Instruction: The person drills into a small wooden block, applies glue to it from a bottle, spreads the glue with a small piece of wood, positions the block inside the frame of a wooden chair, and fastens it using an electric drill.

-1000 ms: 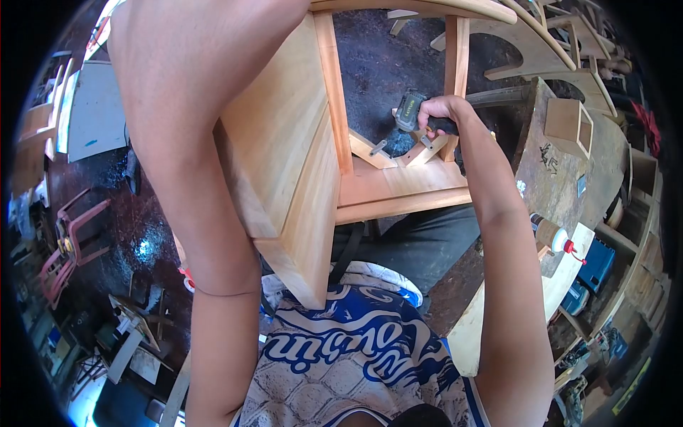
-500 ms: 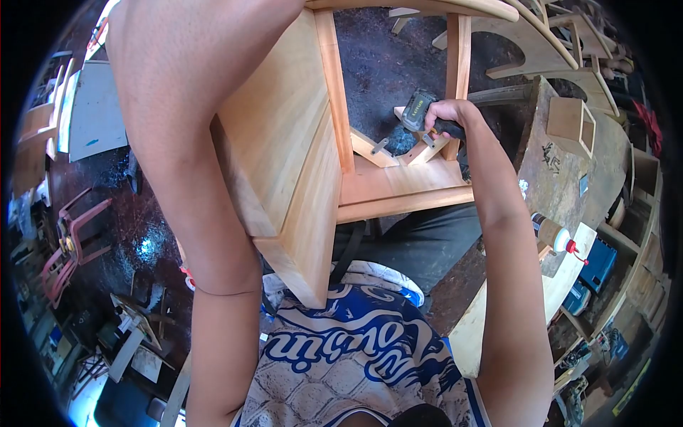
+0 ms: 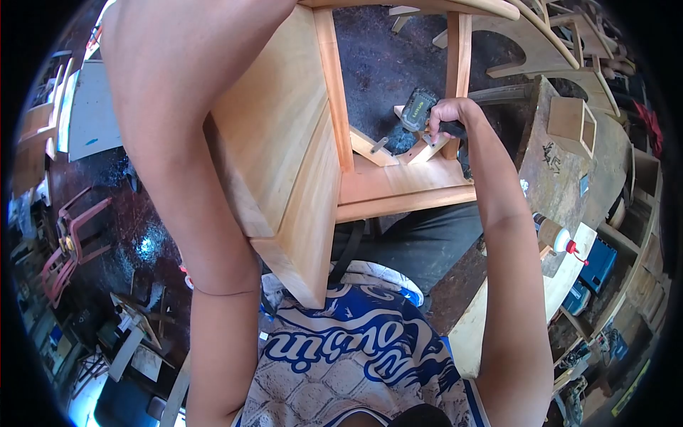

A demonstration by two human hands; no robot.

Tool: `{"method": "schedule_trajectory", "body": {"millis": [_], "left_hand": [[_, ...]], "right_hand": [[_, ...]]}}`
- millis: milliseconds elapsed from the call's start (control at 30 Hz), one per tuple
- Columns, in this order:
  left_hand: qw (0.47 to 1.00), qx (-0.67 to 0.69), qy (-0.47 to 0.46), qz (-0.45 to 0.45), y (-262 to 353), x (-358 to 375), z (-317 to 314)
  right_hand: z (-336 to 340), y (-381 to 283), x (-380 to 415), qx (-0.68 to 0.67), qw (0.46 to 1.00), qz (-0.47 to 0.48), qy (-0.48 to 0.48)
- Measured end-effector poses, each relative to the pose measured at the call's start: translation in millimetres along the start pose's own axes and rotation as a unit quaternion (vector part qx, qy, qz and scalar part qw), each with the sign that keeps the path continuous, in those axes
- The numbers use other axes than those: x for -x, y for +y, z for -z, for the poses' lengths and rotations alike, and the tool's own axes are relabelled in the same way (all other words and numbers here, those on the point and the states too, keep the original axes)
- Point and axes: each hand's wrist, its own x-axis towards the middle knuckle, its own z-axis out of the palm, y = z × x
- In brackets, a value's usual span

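My right hand (image 3: 448, 116) is wrapped round a cordless drill (image 3: 418, 108), whose battery end faces up. The drill's front end is hidden behind the hand and the wood. It is inside a pale wooden chair frame (image 3: 459, 60), close to a corner brace (image 3: 427, 151) with a metal bracket. Another brace (image 3: 370, 146), also with a small metal bracket, lies to the left. My left arm reaches up along a broad wooden panel (image 3: 277, 142) of the chair, and its hand is beyond the top edge of the view.
A worn workbench (image 3: 533, 164) on the right carries a wooden box (image 3: 570, 124) and a glue bottle (image 3: 551, 231) with a red cap. Curved wooden parts (image 3: 512, 43) stand at the upper right. A pink chair frame (image 3: 71, 238) is on the floor at left.
My left arm has shifted slightly left. The drill and my right hand stay in nearly the same place.
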Motion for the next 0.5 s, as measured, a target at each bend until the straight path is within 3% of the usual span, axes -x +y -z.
{"method": "schedule_trajectory", "body": {"millis": [500], "left_hand": [[1.0,-0.007,0.008,0.003,3.3,-0.4,0.7]], "right_hand": [[-1.8,11.4,-12.9,-0.027,0.999,-0.005,0.03]]}}
